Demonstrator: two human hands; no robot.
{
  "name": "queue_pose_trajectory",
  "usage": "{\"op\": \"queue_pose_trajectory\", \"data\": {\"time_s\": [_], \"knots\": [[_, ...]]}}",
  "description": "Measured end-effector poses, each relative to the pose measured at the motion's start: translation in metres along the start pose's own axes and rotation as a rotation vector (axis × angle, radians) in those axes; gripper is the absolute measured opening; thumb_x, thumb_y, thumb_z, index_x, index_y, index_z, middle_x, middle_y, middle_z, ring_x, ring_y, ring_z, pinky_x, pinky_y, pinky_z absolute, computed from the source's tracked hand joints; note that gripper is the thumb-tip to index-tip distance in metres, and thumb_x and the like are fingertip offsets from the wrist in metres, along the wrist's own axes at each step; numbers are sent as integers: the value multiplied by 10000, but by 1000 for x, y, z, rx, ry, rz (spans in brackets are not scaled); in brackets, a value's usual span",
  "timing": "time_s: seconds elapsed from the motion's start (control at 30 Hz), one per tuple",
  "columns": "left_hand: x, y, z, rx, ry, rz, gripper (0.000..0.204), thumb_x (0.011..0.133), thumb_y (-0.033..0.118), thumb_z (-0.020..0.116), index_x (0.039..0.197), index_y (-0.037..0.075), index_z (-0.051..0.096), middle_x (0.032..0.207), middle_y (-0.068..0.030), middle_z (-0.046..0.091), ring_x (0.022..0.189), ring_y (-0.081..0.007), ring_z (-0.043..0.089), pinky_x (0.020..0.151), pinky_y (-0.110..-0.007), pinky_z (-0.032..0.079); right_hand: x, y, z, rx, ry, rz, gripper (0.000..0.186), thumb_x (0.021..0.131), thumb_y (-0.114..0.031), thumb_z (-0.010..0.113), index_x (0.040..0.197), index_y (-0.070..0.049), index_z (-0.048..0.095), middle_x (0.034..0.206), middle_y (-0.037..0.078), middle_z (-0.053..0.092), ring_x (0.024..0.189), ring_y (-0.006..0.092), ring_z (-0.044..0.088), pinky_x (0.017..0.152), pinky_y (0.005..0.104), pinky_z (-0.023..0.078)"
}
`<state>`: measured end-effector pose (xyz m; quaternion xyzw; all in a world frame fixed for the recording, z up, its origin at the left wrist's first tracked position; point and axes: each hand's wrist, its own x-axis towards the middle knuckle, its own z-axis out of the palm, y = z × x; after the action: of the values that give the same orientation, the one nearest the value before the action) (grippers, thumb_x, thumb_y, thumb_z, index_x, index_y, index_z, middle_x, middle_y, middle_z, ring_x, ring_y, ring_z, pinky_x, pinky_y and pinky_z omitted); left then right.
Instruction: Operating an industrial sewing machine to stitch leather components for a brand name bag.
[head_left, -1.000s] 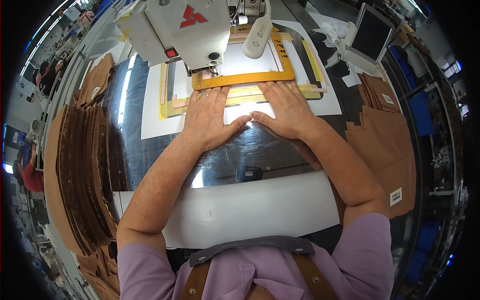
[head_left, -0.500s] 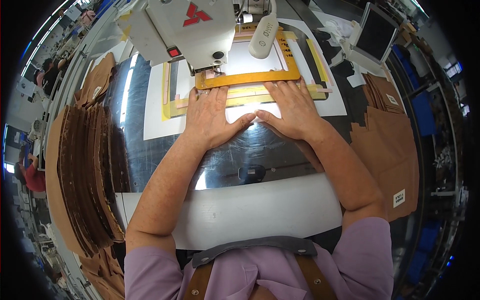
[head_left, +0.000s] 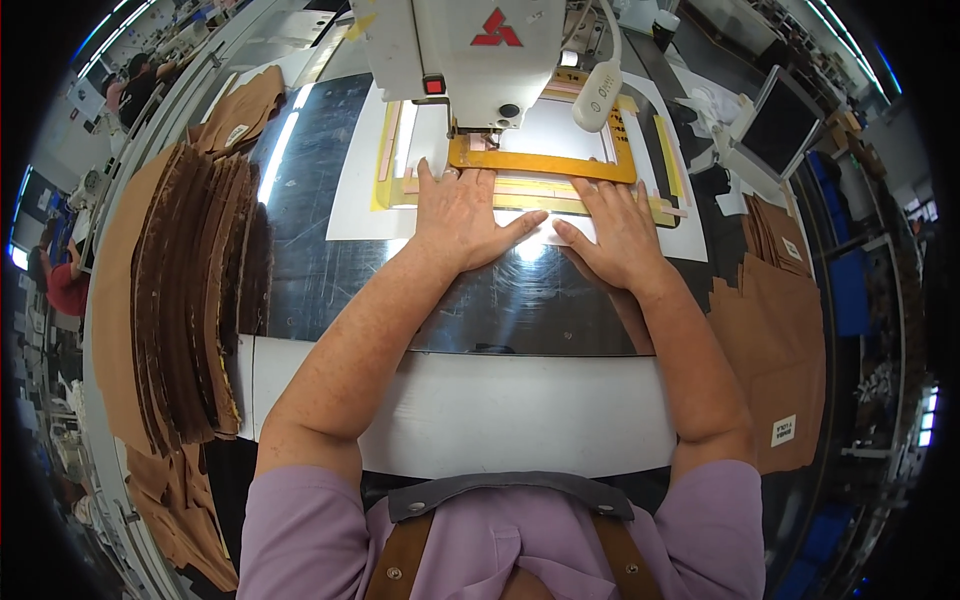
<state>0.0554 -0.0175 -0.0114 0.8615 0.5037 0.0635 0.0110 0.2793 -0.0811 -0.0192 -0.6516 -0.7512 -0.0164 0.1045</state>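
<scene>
My left hand (head_left: 458, 222) lies flat with fingers stretched, its fingertips at the near edge of a yellow rectangular frame (head_left: 545, 164). My right hand (head_left: 622, 238) presses down the same way farther right along that edge. The two thumbs point toward each other with a small gap. Beneath the fingers are yellow and pink taped strips (head_left: 520, 190) on a white sheet (head_left: 365, 215). Over the frame's left end stands the white head of a sewing machine (head_left: 465, 70), its needle area close above the frame. Neither hand grasps anything.
A shiny metal plate (head_left: 320, 290) carries the sheet. Brown cut pieces stand in a thick stack (head_left: 180, 300) at left; more brown pieces (head_left: 770, 350) lie at right. A white pendant device (head_left: 598, 97) hangs beside the machine, and a dark-screened panel (head_left: 785, 125) stands at far right.
The view has shifted, so machine, frame and hands appear farther right in the picture. Both hands keep their flat pose by the yellow frame's near edge.
</scene>
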Motion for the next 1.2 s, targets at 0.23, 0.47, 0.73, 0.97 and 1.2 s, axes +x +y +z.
{"op": "queue_pose_trajectory", "data": {"time_s": [0.23,0.47,0.73,0.97,1.2], "knots": [[-9,-14,7,0,185,-77,1093,850,839,395,1535,-12,357,1580,-233,363,1484,-417,300,1191,-638,158,-1,4,5,-65,96,42,765,948,-607,513,1395,13,512,1341,233,559,1342,369,472,1181,641,188],[-53,-86,-44,15,141,-200,966,859,777,494,1445,9,506,1506,-205,476,1425,-311,435,1190,-581,215,-5,16,8,-46,69,68,725,989,-542,514,1366,76,512,1322,261,567,1323,402,489,1204,616,170],[-161,-277,-207,284,460,-629,298,835,365,781,949,90,779,909,-131,754,888,-327,717,784,-421,558,-1,16,6,118,87,67,667,1013,-476,516,1325,111,558,1380,327,528,1390,451,414,1217,530,204],[-203,-360,-201,191,291,-606,204,747,252,784,879,99,811,856,-137,758,816,-293,731,793,-385,579,-4,48,0,-118,-11,247,772,1023,-510,484,1445,133,416,1568,300,346,1492,426,277,1217,531,196],[-209,-364,-206,10,501,-849,250,715,276,818,871,80,808,836,-126,760,784,-243,728,785,-352,577,-7,111,1,-16,76,278,687,1068,-435,431,1477,115,382,1562,301,354,1452,419,357,1199,434,285]]}}
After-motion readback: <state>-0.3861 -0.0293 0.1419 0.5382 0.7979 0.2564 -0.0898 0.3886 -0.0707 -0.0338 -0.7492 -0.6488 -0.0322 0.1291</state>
